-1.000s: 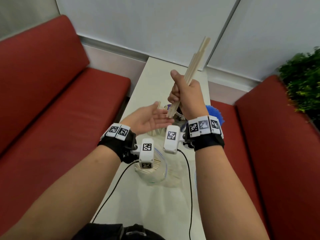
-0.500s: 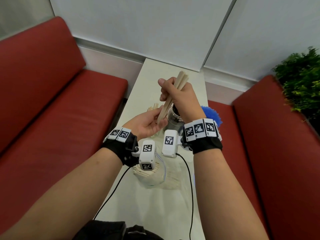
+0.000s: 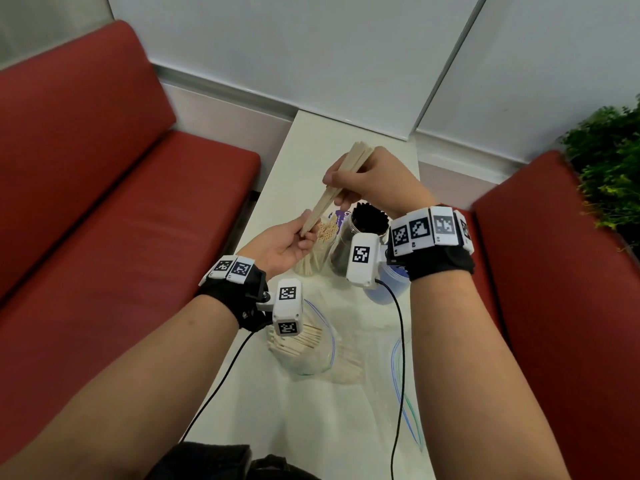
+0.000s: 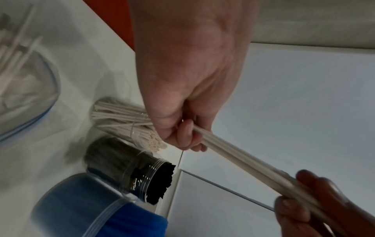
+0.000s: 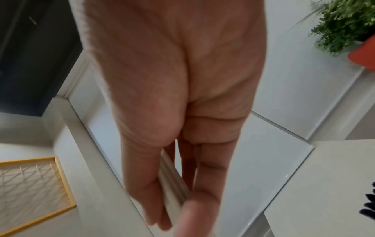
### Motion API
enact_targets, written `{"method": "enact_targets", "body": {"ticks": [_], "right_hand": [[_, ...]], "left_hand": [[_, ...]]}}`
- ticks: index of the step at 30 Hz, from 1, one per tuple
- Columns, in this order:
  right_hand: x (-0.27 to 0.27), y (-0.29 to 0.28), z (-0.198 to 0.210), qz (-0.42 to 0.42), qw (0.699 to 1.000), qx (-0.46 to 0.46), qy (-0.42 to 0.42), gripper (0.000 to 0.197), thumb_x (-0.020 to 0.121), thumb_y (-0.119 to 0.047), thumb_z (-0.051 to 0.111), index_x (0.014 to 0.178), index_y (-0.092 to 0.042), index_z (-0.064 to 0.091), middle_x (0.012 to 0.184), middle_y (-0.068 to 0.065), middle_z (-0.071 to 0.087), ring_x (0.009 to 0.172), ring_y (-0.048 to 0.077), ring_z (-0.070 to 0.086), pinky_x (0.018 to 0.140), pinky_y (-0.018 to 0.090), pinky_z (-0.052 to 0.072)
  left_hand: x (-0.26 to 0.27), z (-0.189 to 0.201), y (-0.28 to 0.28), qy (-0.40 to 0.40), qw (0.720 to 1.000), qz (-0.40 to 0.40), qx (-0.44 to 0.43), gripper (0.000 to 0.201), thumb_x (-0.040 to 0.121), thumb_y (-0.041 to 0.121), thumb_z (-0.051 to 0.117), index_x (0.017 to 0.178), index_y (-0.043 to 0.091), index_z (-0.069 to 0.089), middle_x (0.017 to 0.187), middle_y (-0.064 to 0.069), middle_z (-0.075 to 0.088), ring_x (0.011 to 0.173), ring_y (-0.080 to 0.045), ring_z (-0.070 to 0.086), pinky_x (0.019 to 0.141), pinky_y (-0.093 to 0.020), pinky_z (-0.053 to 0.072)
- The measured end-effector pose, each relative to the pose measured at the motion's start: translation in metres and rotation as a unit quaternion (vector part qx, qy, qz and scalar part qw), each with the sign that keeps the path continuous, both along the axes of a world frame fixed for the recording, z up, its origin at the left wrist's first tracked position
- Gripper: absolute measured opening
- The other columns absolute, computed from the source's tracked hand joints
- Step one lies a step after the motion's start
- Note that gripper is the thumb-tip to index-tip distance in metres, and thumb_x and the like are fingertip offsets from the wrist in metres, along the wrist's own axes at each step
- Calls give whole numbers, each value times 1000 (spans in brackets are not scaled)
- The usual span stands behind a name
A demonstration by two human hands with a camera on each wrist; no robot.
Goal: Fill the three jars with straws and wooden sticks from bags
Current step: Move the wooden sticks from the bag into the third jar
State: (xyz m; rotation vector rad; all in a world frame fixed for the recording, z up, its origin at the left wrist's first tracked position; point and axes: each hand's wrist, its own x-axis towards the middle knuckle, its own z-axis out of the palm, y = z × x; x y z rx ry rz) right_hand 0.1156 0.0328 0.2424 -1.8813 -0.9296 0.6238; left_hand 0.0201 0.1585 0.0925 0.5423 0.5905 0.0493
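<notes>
A bundle of pale wooden sticks (image 3: 337, 188) slants over the narrow white table (image 3: 311, 410). My right hand (image 3: 367, 181) grips its upper part, and the same sticks (image 5: 172, 181) show between its fingers in the right wrist view. My left hand (image 3: 291, 242) pinches the lower end, and the left wrist view shows its fingers curled round the sticks (image 4: 233, 158). Below stand a clear jar of beige straws (image 3: 320, 247), also seen as a jar of beige straws (image 4: 125, 123), and a jar of black straws (image 3: 363, 233). A clear bag of wooden sticks (image 3: 304, 344) lies nearer me.
Red bench seats (image 3: 114, 220) flank the table on both sides. A bag of blue straws (image 4: 85, 206) lies beside the black jar, under my right wrist. A green plant (image 3: 609, 161) stands at the far right. Cables (image 3: 398, 358) trail from both wrist cameras across the table.
My right hand has tilted the bundle from nearly upright to a slant and lowered it. My left hand, open a second ago, now pinches the bundle's lower end.
</notes>
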Motion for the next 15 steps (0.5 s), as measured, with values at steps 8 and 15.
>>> {"method": "enact_targets", "body": {"ticks": [8, 15], "right_hand": [[32, 20, -40, -166, 980, 38, -102, 10, 91, -7, 65, 87, -3, 73, 68, 10, 70, 53, 17, 68, 63, 30, 60], [43, 42, -114, -177, 976, -49, -115, 14, 92, -11, 63, 89, -3, 74, 62, 4, 68, 53, 7, 66, 66, 25, 57]], "left_hand": [[-14, -45, 10, 110, 991, -2, 79, 26, 103, 14, 47, 91, -3, 63, 83, -11, 61, 71, -18, 58, 58, -21, 55], [-24, -70, -5, 173, 962, -99, 184, 15, 98, 3, 52, 94, -9, 60, 76, -16, 56, 69, -24, 55, 72, -31, 52]]}}
